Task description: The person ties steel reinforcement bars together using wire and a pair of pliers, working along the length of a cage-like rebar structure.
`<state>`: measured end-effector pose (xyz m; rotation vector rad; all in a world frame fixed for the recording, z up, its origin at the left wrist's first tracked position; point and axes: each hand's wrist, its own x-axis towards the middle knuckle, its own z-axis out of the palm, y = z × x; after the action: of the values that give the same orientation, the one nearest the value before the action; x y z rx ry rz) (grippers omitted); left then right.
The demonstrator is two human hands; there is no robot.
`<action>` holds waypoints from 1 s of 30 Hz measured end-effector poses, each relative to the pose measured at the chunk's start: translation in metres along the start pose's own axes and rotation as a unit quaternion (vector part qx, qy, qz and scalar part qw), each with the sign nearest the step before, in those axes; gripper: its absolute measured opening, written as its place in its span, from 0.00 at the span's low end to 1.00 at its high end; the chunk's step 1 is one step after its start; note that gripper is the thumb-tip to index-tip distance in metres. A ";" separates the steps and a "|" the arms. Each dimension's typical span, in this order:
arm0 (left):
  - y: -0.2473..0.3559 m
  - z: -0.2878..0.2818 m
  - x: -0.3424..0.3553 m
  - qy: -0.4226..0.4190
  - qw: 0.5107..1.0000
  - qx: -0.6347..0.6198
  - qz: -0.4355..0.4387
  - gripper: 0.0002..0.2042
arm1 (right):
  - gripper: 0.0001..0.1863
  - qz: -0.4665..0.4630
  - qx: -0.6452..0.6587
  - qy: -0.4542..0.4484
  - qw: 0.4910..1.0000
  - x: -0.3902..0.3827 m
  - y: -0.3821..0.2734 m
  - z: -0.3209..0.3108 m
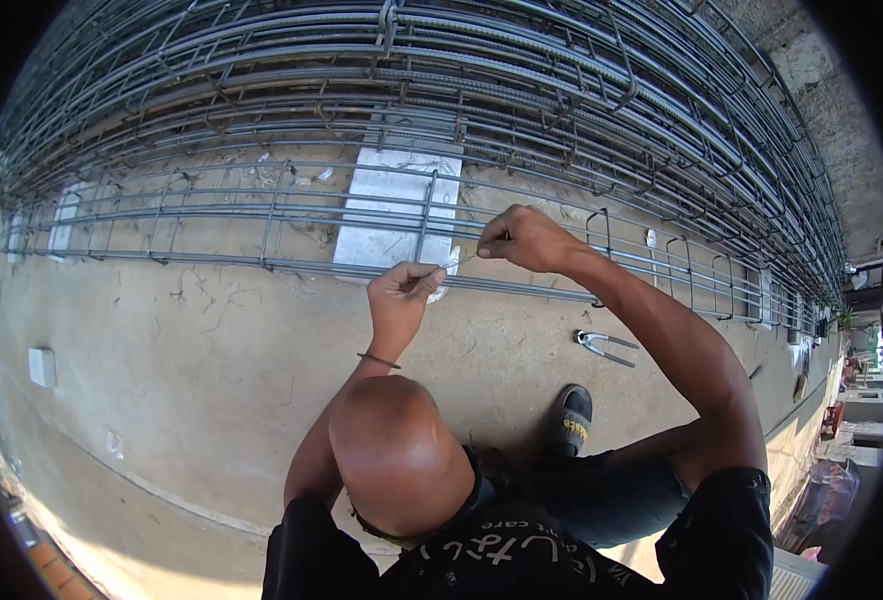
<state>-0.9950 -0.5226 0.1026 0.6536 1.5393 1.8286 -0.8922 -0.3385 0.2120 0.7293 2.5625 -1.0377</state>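
Over the near edge of a long steel rebar cage (351, 212), both my hands pinch what looks like a thin tie wire (466, 258). My left hand (402, 291) is closed at the near bars, thumb and fingers together on the wire's left part. A short way to the right, my right hand (526, 240) is closed too, its fingertips on the wire's other part. The wire is very thin, and its ends are hidden in my fingers. Beneath the cage here lies a pale rectangular slab (393, 176). A stirrup (427, 218) crosses the bars just beyond my hands.
Stacked rebar cages (521, 75) fill the far side. Pincers (604, 347) with dark handles lie on the concrete floor (251, 390) right of my hands. Loose wire bits are scattered at left, near a small white block (42, 367). My bare knee (391, 455) rises below my left hand.
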 end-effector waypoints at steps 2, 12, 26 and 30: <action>0.012 0.003 0.026 0.009 0.996 0.079 0.028 0.04 | 0.13 0.000 0.016 0.041 0.999 0.012 0.001 -0.013; -0.019 -0.020 -0.037 0.009 0.985 0.138 0.102 0.05 | 0.12 0.018 0.112 -0.071 0.991 -0.012 0.008 0.030; -0.082 -0.049 -0.033 0.166 0.977 0.026 -0.129 0.11 | 0.09 -0.103 -0.030 0.329 0.938 -0.024 0.049 0.167; -0.086 -0.040 -0.017 0.180 0.959 -0.139 -0.169 0.12 | 0.14 -0.104 -0.085 0.340 0.931 -0.006 0.044 0.185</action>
<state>-0.9989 -0.5536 0.0109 -0.0802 1.4619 1.9091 -0.8508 -0.4444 0.0599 0.9037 3.3313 -0.6733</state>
